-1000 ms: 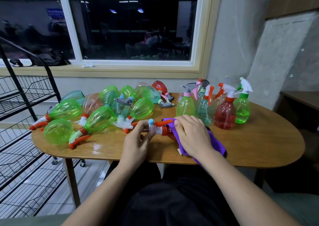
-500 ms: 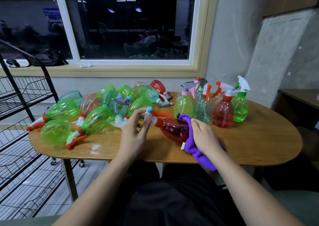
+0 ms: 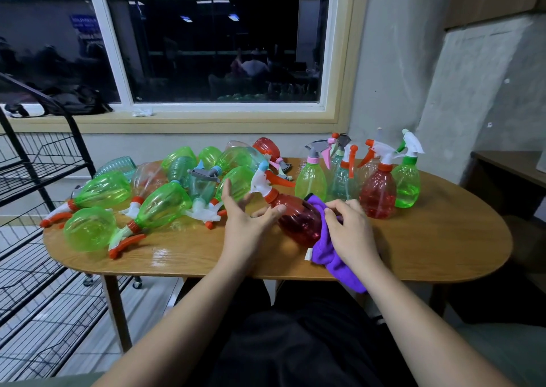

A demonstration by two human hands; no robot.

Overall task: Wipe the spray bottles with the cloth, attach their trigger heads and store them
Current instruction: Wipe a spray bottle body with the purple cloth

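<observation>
My right hand (image 3: pixel 351 233) grips the purple cloth (image 3: pixel 328 256), bunched against the base end of the red spray bottle (image 3: pixel 298 218). The bottle tilts over the table (image 3: pixel 428 244) near its front edge, white and orange trigger head (image 3: pixel 260 179) pointing up and left. My left hand (image 3: pixel 245 224) is spread wide, fingers straight, thumb just touching the bottle's shoulder. Green bottles (image 3: pixel 165 206) lie heaped on the left; filled bottles (image 3: pixel 378 191) stand upright behind.

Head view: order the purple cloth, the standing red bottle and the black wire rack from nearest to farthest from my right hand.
1. The cloth: gripped in the right hand, directly under it.
2. The standing red bottle: just beyond the hand, slightly right.
3. The rack: far left of the scene.
</observation>
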